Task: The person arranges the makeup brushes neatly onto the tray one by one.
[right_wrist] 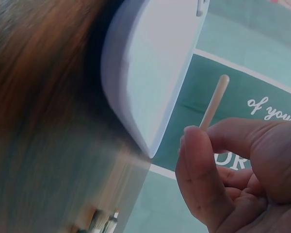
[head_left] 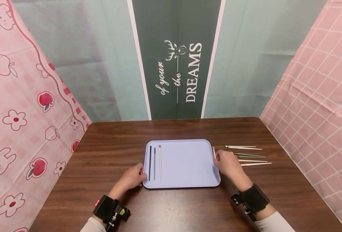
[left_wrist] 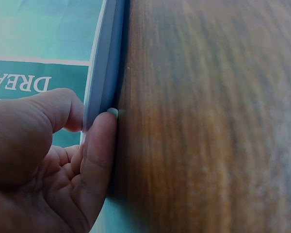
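A pale lavender tray (head_left: 188,164) sits on the wooden table. My left hand (head_left: 132,176) grips its left rim, thumb on top; the left wrist view shows a finger beneath the tray's edge (left_wrist: 104,68). Three slim chopsticks lie side by side at the tray's left: a black chopstick (head_left: 150,164), a blue-grey chopstick (head_left: 155,164) and a cream chopstick (head_left: 160,164). At the right rim, my right hand (head_left: 228,162) pinches another cream chopstick (right_wrist: 215,103) between thumb and fingers. One end of it stands out past the fingertips; the rest is hidden by the hand.
To the right of the tray lie several more chopsticks in pairs: cream chopsticks (head_left: 243,147) at the back, green chopsticks (head_left: 252,155) in the middle, pale chopsticks (head_left: 256,163) nearest. Cloth curtains border the table (head_left: 116,135) at the back and both sides.
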Demonstrator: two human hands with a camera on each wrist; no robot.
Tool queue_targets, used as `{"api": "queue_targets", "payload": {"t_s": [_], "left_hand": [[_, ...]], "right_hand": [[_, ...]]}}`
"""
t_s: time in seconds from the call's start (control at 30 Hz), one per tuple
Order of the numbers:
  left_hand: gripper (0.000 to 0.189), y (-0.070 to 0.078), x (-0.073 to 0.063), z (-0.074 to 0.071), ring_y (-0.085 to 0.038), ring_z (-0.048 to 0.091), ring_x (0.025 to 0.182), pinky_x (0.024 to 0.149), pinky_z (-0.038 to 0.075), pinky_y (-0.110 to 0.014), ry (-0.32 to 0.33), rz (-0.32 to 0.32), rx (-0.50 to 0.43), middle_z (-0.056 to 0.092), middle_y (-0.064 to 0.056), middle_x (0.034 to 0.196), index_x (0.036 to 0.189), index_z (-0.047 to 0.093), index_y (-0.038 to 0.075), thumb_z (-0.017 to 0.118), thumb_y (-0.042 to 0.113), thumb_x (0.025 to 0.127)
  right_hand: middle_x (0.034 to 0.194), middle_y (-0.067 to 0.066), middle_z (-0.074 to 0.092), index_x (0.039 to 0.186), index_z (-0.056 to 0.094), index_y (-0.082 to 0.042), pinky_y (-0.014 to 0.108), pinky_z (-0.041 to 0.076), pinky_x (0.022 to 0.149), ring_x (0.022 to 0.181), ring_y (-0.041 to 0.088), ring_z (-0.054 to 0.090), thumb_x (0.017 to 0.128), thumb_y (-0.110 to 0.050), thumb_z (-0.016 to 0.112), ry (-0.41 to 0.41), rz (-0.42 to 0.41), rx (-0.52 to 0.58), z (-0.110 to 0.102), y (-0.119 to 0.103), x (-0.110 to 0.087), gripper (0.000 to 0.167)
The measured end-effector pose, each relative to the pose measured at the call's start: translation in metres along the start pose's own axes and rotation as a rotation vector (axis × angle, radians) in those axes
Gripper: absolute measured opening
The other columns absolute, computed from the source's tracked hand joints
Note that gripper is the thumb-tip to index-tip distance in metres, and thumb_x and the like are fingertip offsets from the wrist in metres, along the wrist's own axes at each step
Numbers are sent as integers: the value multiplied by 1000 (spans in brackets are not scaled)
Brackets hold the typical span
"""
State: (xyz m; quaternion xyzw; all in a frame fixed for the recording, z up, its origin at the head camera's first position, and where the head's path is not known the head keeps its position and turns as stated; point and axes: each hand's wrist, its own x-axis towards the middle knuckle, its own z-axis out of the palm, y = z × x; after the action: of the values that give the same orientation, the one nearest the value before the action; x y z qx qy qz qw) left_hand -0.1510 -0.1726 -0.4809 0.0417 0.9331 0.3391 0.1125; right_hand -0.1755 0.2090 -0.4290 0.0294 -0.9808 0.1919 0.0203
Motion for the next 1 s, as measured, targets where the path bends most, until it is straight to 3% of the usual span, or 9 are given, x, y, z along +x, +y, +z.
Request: {"api": "queue_targets", "payload": {"t_s": [0.3,1.0], "left_hand": [[15,1,0,-1,-12,62,56,53,46,-28,-7,-12,4,55,-2,69,85,50,10,65,10,87],[15,1,0,1,-12,62,57,54,49,-28,-11,-26,-11,54,-3,71,86,50,9,65,9,87]], "right_hand": [[72,6,62,87,65,-3,33,44,54,61,22,54,87,-12,67,32,-21,8,6,-14,6,9],[73,8,64,86,66,-3,35,47,55,60,21,56,87,-13,70,7,-48,13,22,-43,14,11]]}}
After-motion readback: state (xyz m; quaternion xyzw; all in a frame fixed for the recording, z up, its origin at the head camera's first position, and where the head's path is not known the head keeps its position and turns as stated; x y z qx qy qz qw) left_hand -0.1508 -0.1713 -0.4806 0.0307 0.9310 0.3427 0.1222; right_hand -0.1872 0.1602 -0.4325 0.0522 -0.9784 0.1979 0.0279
